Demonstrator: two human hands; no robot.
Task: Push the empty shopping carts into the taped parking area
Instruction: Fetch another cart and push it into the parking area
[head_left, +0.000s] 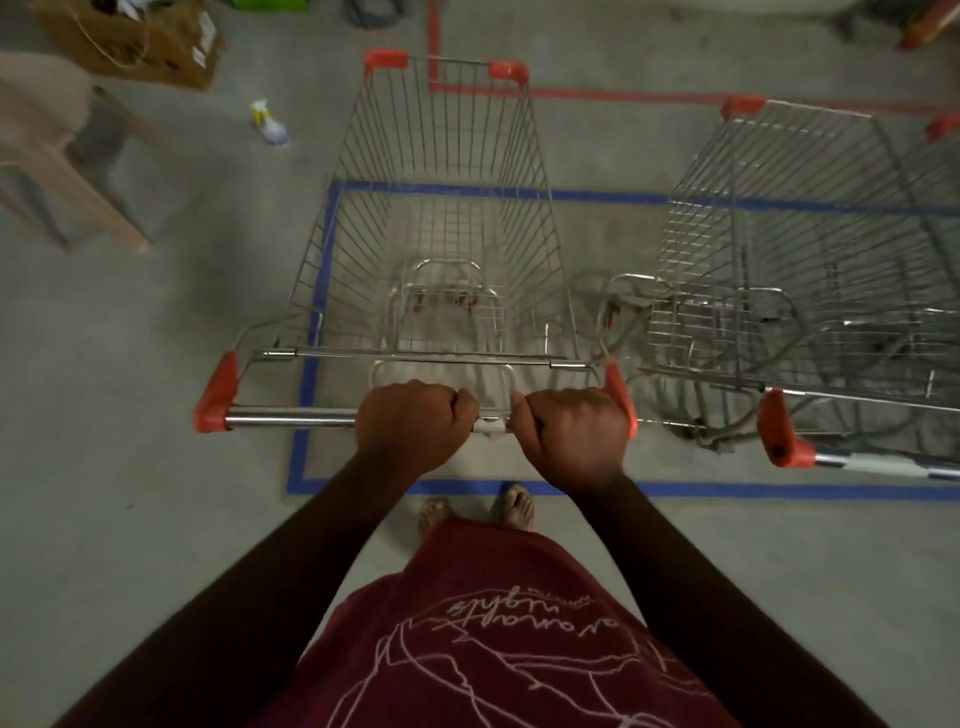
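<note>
Head view only. Shirt print (519, 618) on the person's maroon top: white line art plus script that reads upside down from here; "nights" is about all I can make out, the rest is unclear. Cardboard box (140, 41), top left, has white labels too small to read.

Left hand (413, 421) fingers curled tight around the handle bar (291, 417) of the near cart (441, 228); right hand (574, 431) wrapped around the same bar, just beside the orange end cap. A white tag on the bar between the hands is mostly hidden.

Near cart is empty, its basket over the left end of the blue tape rectangle (306, 405), with its nose reaching past the far blue line toward the red tape (571, 94). Its wheels are hidden. Second cart (810, 260) stands just beside it on the right, inside the blue lines, cut off by the frame edge.

Bare toes touch the near blue line. Spray bottle (270, 124) on the floor, label blurred. Plastic chair (57, 156) at left, partly cropped.
</note>
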